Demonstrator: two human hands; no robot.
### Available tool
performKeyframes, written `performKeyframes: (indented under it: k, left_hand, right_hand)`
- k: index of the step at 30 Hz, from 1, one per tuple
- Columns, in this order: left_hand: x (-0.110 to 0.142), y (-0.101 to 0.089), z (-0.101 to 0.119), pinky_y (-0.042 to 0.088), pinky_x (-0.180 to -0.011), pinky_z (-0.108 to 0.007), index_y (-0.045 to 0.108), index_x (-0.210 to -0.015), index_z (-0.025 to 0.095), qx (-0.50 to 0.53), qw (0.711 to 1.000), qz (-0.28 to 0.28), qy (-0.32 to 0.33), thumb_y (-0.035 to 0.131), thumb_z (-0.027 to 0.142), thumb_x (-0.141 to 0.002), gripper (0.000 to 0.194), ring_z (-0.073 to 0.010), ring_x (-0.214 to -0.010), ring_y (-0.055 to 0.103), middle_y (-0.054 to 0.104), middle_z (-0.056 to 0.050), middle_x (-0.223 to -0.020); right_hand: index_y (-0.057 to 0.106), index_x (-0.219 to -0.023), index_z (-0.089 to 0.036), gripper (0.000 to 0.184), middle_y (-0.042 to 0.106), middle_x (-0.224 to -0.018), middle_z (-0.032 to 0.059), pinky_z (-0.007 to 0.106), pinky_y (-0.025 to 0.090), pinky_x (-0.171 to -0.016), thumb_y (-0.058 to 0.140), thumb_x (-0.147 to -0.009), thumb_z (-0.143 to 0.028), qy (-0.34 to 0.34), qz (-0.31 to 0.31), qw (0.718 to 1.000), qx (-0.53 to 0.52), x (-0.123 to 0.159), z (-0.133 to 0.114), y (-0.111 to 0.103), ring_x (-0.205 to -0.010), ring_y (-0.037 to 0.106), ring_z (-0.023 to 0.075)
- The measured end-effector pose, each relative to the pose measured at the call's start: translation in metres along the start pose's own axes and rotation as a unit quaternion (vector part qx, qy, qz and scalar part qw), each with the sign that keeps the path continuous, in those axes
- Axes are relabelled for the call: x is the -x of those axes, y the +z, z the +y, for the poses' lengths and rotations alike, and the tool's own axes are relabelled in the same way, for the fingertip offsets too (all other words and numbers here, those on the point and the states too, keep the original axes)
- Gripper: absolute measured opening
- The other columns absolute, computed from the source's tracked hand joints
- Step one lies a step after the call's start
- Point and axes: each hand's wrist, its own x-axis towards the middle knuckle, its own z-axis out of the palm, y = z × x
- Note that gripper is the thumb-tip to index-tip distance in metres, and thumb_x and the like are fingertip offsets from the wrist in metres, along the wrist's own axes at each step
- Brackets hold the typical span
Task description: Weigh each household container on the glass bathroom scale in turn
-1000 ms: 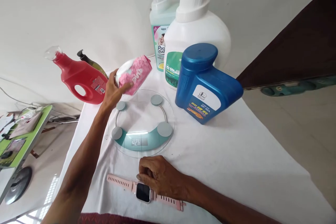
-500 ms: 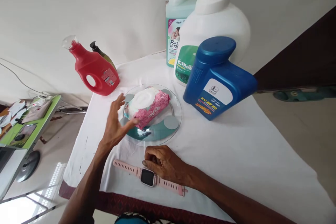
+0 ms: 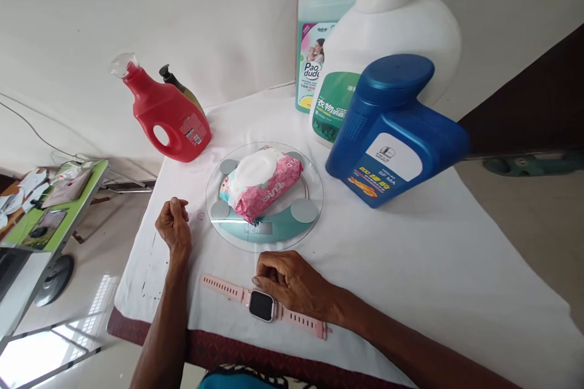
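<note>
One pink pack lies on the scale, right of the loosely curled, empty left hand.

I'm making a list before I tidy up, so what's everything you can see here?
Wipes pack: one, pink and white, on scale
Scale: one, clear and teal, on cloth
Smartwatch: one, pink, near edge
Bottle: one, red, back left
Pump bottle: one, dark top, behind red
Liquid bottle: one, pale green, by wall
Jug: one, white, back right
Container: one, blue, before jug
Cloth: one, white, on table
Side table: one, green, far left, cluttered
Wall: one, off-white, behind
Left hand: one, left of scale
Right hand: one, by smartwatch
</note>
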Motion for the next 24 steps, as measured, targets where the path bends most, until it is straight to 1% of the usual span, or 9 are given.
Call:
performKeyframes:
  k: [4,9,12,14,16,17,19,21,24]
  left_hand:
    - [0.001,-0.001,0.001,0.038,-0.058,-0.026,0.065,-0.076,0.020,-0.014,1.000,-0.002,0.004,0.048,0.051,-0.103,0.044,-0.0128,-0.055,0.044,0.045,0.005,-0.057]
    - [0.002,0.000,-0.003,0.038,-0.058,-0.027,0.064,-0.076,0.021,-0.016,1.000,-0.009,0.004,0.045,0.052,-0.103,0.046,-0.0131,-0.055,0.044,0.044,0.005,-0.057]
    - [0.001,0.000,0.003,0.042,-0.061,-0.027,0.065,-0.081,0.020,-0.008,1.000,-0.027,0.004,0.044,0.053,-0.103,0.045,-0.0135,-0.058,0.048,0.049,0.004,-0.061]
    - [-0.001,-0.002,0.016,0.048,-0.066,-0.028,0.069,-0.092,0.020,0.002,0.998,-0.059,0.003,0.046,0.056,-0.103,0.043,-0.0148,-0.065,0.056,0.059,0.001,-0.071]
    - [-0.001,-0.002,0.036,0.053,-0.075,-0.031,0.070,-0.107,0.022,0.012,0.993,-0.116,0.014,0.050,0.058,-0.101,0.042,-0.0177,-0.080,0.065,0.068,-0.002,-0.090]
    - [-0.001,-0.001,0.047,0.055,-0.081,-0.033,0.069,-0.115,0.023,0.017,0.988,-0.148,0.025,0.053,0.059,-0.100,0.042,-0.0195,-0.090,0.068,0.071,-0.004,-0.100]
    - [0.002,0.006,0.068,0.055,-0.093,-0.038,0.063,-0.128,0.025,0.022,0.975,-0.212,0.063,0.059,0.059,-0.098,0.045,-0.0231,-0.108,0.068,0.070,-0.007,-0.120]
    - [0.007,0.019,0.084,0.052,-0.104,-0.046,0.055,-0.141,0.028,0.014,0.958,-0.262,0.112,0.068,0.060,-0.092,0.060,-0.0275,-0.124,0.063,0.063,-0.010,-0.137]
    - [0.015,0.047,0.094,0.043,-0.116,-0.059,0.042,-0.154,0.029,-0.022,0.934,-0.307,0.184,0.085,0.065,-0.074,0.097,-0.0370,-0.142,0.049,0.049,-0.016,-0.153]
  right_hand:
    - [0.057,-0.077,-0.019,0.017,0.059,-0.069,-0.0021,0.024,0.040,-0.060,0.062,-0.092,-0.025,0.006,-0.003,1.000,0.008,0.001,-0.002,-0.001,-0.062,0.051,0.0107]
    - [0.056,-0.076,-0.019,0.018,0.057,-0.068,-0.0028,0.024,0.038,-0.059,0.061,-0.092,-0.027,-0.002,0.006,1.000,0.000,0.001,-0.001,0.000,-0.060,0.049,0.0101]
    - [0.056,-0.076,-0.019,0.017,0.057,-0.067,-0.0031,0.024,0.039,-0.060,0.062,-0.091,-0.027,0.002,0.003,1.000,-0.006,0.001,0.000,0.001,-0.060,0.049,0.0104]
    - [0.057,-0.076,-0.019,0.016,0.056,-0.067,-0.0034,0.024,0.039,-0.061,0.062,-0.090,-0.026,0.004,-0.002,1.000,-0.012,0.001,0.000,0.000,-0.060,0.049,0.0103]
    - [0.057,-0.076,-0.019,0.016,0.056,-0.067,-0.0034,0.024,0.039,-0.061,0.062,-0.090,-0.025,0.004,-0.003,1.000,-0.016,0.001,0.000,0.000,-0.060,0.048,0.0102]
    - [0.057,-0.076,-0.019,0.017,0.056,-0.067,-0.0033,0.025,0.039,-0.061,0.062,-0.091,-0.026,0.006,-0.002,1.000,-0.017,0.001,0.000,0.000,-0.060,0.048,0.0103]
    - [0.057,-0.076,-0.019,0.017,0.055,-0.067,-0.0033,0.025,0.038,-0.061,0.062,-0.091,-0.026,0.007,-0.001,1.000,-0.016,0.001,-0.001,0.000,-0.059,0.047,0.0103]
    - [0.056,-0.076,-0.019,0.018,0.054,-0.066,-0.0037,0.025,0.037,-0.061,0.062,-0.091,-0.025,0.008,0.000,1.000,-0.012,0.001,-0.001,0.000,-0.059,0.046,0.0101]
    - [0.056,-0.076,-0.019,0.016,0.054,-0.065,-0.0039,0.025,0.036,-0.060,0.063,-0.090,-0.023,0.011,-0.002,1.000,-0.008,0.001,-0.002,0.000,-0.059,0.046,0.0101]
